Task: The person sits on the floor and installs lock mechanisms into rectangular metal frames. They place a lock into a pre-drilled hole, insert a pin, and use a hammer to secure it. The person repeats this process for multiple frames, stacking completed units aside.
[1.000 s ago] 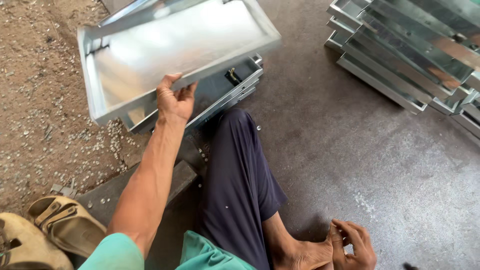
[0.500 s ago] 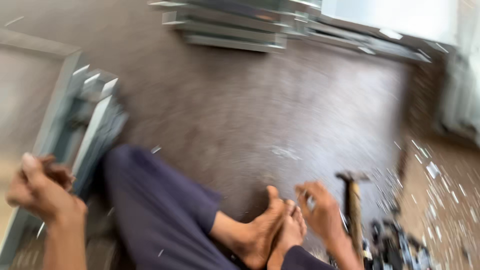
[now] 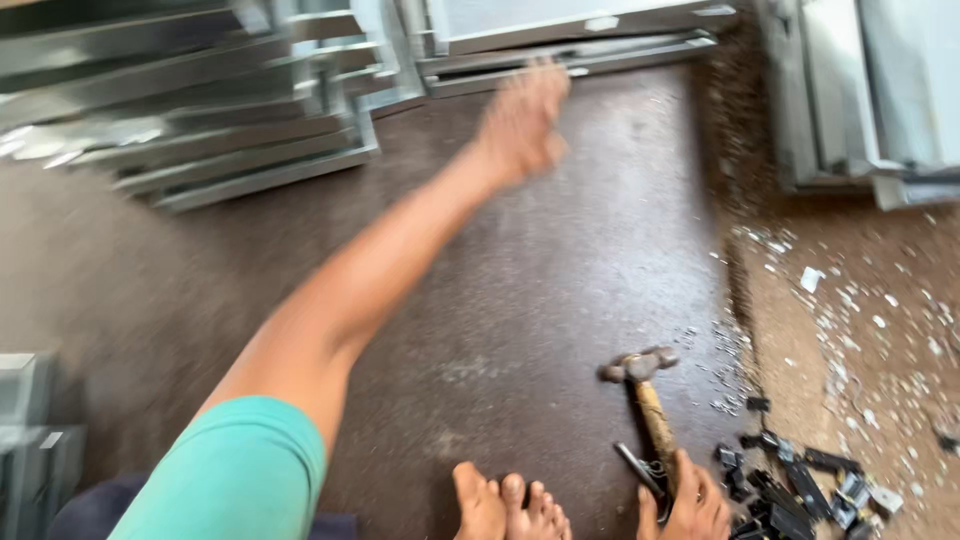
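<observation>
My left arm, in a teal sleeve, stretches across the dark floor towards the far stacks. My left hand is blurred, fingers apart and holding nothing, just short of a flat galvanised metal tray. My right hand lies at the bottom edge over the end of a wooden-handled hammer that rests on the floor. Whether it grips the handle I cannot tell. My bare feet are to the left of that hand.
Stacked metal trays fill the top left, more trays stand at the top right, and another tray edge shows at the left. Small black clips and metal scraps litter the sandy ground on the right.
My view has swung right, away from the tray my left hand held up. That hand has let go and reached out forward. My right hand stays low by the hammer.
</observation>
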